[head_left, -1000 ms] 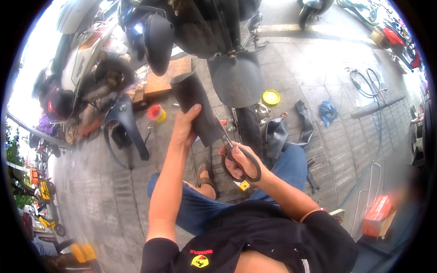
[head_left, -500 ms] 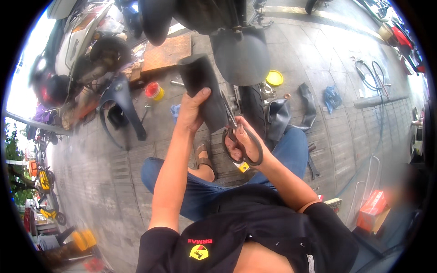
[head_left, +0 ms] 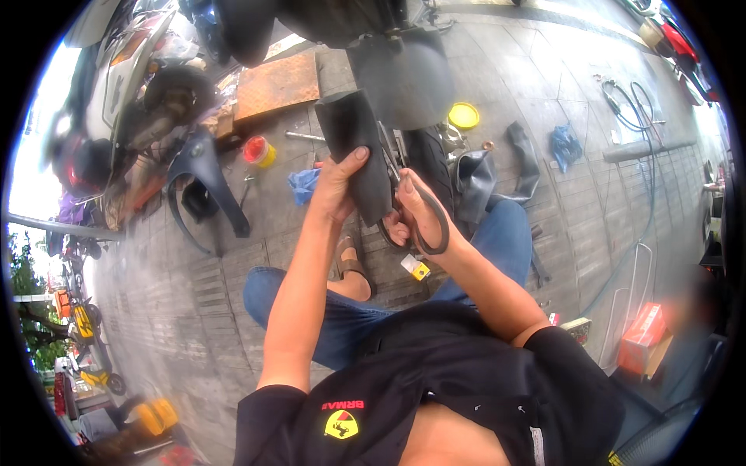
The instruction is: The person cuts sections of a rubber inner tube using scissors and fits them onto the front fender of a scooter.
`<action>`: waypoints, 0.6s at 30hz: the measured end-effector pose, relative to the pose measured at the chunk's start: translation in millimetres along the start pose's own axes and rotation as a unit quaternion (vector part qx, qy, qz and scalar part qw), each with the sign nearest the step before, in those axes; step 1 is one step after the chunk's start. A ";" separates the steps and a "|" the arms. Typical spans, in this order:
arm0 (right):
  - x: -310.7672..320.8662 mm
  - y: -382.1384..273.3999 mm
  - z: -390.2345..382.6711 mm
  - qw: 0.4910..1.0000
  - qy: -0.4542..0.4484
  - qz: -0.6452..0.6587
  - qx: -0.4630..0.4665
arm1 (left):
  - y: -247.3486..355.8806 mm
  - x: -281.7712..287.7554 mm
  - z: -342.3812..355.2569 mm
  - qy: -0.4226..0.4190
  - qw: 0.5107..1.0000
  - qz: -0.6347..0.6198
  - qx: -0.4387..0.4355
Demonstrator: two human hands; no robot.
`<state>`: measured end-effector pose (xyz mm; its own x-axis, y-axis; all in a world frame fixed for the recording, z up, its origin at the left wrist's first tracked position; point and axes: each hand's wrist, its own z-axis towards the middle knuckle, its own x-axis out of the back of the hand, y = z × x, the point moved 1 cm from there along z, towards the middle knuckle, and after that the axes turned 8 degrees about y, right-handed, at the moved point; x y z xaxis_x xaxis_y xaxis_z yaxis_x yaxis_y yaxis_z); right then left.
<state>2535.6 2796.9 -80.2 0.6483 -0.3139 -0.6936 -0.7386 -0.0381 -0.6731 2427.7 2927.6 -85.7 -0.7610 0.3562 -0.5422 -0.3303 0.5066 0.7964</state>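
Observation:
My left hand (head_left: pixel 339 186) grips a curved strip of black rubber (head_left: pixel 353 136), thumb on its face and the fingers behind it. My right hand (head_left: pixel 418 203) holds scissors with large dark looped handles (head_left: pixel 444 225). Their blades point up and away from me along the strip's right edge, and one handle loop is partly hidden behind its lower end. Whether the blades bite into the rubber I cannot tell. Just beyond my hands are a black tyre (head_left: pixel 429 167) and a dark flap (head_left: pixel 400 81) hanging from a vehicle.
Cut black rubber pieces (head_left: pixel 472 186) lie right of the tyre, near a yellow lid (head_left: pixel 464 116) and a blue plastic bag (head_left: pixel 566 145). Leftward are a red-and-yellow tub (head_left: pixel 259 151), a blue cloth (head_left: pixel 303 186) and a dark curved panel (head_left: pixel 203 175). A small yellow-and-white box (head_left: pixel 416 267) sits between my legs.
The strip has shifted slightly right and stands more upright. My right hand and the scissors have moved up and closer to it, so the strip now covers part of one handle loop.

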 end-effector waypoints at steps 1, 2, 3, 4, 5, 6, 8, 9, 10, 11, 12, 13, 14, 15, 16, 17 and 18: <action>5.4 0.2 -0.5 1.000 -0.018 -0.012 -0.004 | -0.6 -0.4 -0.3 0.001 1.000 0.002 0.000; 8.9 1.2 -0.9 0.999 -0.035 -0.024 -0.008 | -1.3 -1.1 -0.8 0.002 1.000 0.003 0.000; 10.1 1.8 -0.5 0.999 -0.030 -0.023 0.004 | -0.9 -3.3 -0.5 0.002 1.000 0.006 0.000; 10.7 2.4 -0.1 0.999 -0.025 -0.022 0.015 | -0.7 -4.4 -1.0 0.000 0.999 0.040 0.003; 10.4 2.2 0.2 0.999 -0.020 -0.021 0.026 | -0.8 -4.7 -2.2 -0.002 0.997 0.074 0.006; 6.9 1.8 2.8 0.999 -0.013 0.003 0.035 | -0.5 -4.3 -3.2 -0.004 0.994 0.110 0.009; -0.1 -0.6 8.9 0.997 0.000 0.050 0.053 | -1.2 -6.2 -5.0 -0.011 0.996 0.082 0.014; 1.5 -1.4 9.1 0.998 -0.007 0.040 0.049 | -1.9 -7.4 -5.2 -0.015 0.998 0.067 0.016; 4.6 -1.8 8.7 0.998 -0.013 0.030 0.045 | -3.9 -8.7 -5.2 -0.003 0.998 0.059 0.009; 5.8 -2.1 8.8 0.999 -0.020 0.020 0.040 | -6.7 -10.1 -5.1 0.009 0.999 0.052 0.003; 6.4 -2.7 8.5 0.999 -0.020 0.015 0.048 | -9.3 -11.2 -5.4 0.023 0.999 0.042 -0.004; 6.7 -3.4 8.4 0.998 -0.020 0.010 0.056 | -7.4 -10.8 -6.2 -0.009 0.998 0.052 0.018; 6.9 -3.9 8.8 0.998 -0.021 0.005 0.063 | -2.6 -8.4 -7.1 -0.041 0.996 0.061 0.040; 7.5 -4.8 11.1 0.998 -0.022 0.022 0.059 | 0.2 -6.2 -8.1 -0.072 0.993 0.069 0.062; 8.4 -6.6 15.4 0.997 -0.023 0.040 0.056 | 1.1 -4.6 -7.9 -0.077 0.992 0.069 0.069; 9.3 -7.8 17.7 0.997 -0.024 0.058 0.052 | 1.4 -3.4 -7.6 -0.082 0.991 0.069 0.075; 9.4 -8.5 17.9 0.998 -0.028 0.048 0.044 | 2.1 -2.3 -7.4 -0.087 0.991 0.068 0.079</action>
<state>2551.2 2811.2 -85.6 0.5873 -0.2581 -0.7671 -0.7799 0.0728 -0.6216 2424.6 2922.0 -80.8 -0.6805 0.5528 -0.4809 -0.1289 0.5557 0.8213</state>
